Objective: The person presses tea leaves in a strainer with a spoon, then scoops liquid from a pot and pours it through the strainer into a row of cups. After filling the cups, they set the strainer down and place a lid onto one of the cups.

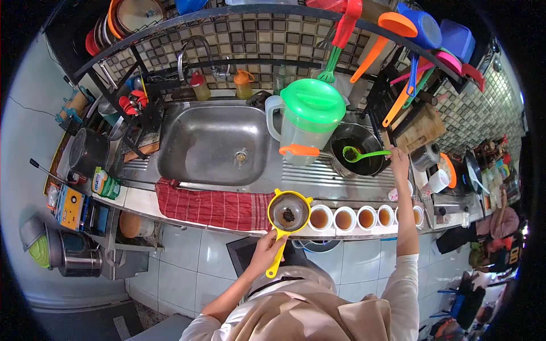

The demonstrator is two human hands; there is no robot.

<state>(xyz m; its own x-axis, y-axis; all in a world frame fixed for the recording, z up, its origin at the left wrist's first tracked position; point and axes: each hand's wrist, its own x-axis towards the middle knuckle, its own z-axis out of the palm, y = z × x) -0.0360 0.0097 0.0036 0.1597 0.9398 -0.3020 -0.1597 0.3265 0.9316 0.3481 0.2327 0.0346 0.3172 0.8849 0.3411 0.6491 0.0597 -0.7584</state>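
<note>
My left hand [266, 252] is closed around the handle of a yellow tea strainer [289, 211], held level at the counter's front edge. A small dark clump, like wet tea leaves, lies in its mesh. My right hand [400, 161] grips a green ladle [369, 154], its bowl inside a metal pot [341, 166] of dark liquid. The ladle's bowl holds dark bits. An orange pot handle points left from the pot. Several white cups [345, 218] of brown tea stand in a row along the counter edge; my right forearm hides part of the row.
A lidded green pitcher [311, 105] stands left of the pot. Further left is a steel sink [213, 145], with a red checked cloth [210, 206] along its front edge. Above runs a rack [244, 10] with hanging ladles. Other people [500, 227] are at the far right.
</note>
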